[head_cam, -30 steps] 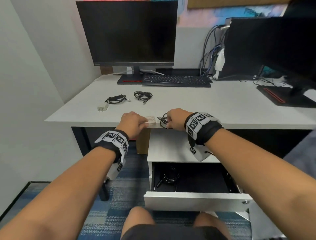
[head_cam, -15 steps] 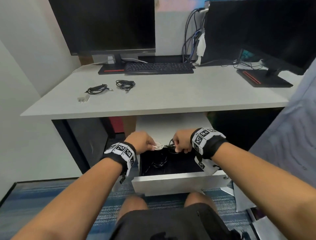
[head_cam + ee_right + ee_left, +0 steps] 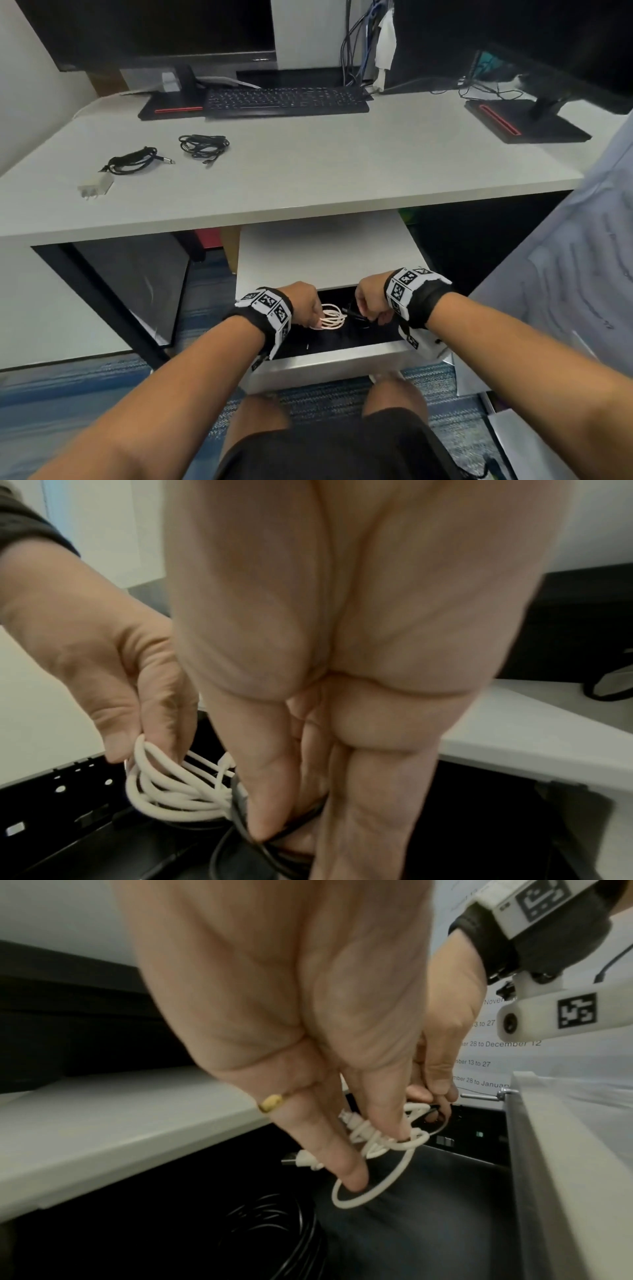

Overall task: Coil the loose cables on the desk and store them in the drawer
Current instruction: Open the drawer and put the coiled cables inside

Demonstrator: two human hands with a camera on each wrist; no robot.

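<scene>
Both hands hang over the open white drawer point(image 3: 329, 368) under the desk. My left hand point(image 3: 305, 303) pinches a coiled white cable point(image 3: 332, 317) point(image 3: 380, 1139) point(image 3: 171, 791) just above the dark drawer floor. Beside it, my right hand point(image 3: 371, 303) pinches a coiled black cable point(image 3: 359, 315) point(image 3: 270, 840) between thumb and fingers. A black cable coil point(image 3: 274, 1229) lies in the drawer's left part. On the desk point(image 3: 342, 171) at the left remain two black cable bundles point(image 3: 133, 161) point(image 3: 203, 147) and a white plug adapter point(image 3: 94, 186).
A keyboard point(image 3: 287, 101) and two monitor stands point(image 3: 171, 104) point(image 3: 527, 121) sit at the back of the desk. White paper sheets point(image 3: 565, 274) hang at the right of the drawer. My knees are right under the drawer front, over blue carpet.
Both hands came off the desk edge with the white and black coils and lowered into the open drawer. My head tilted down with them.
</scene>
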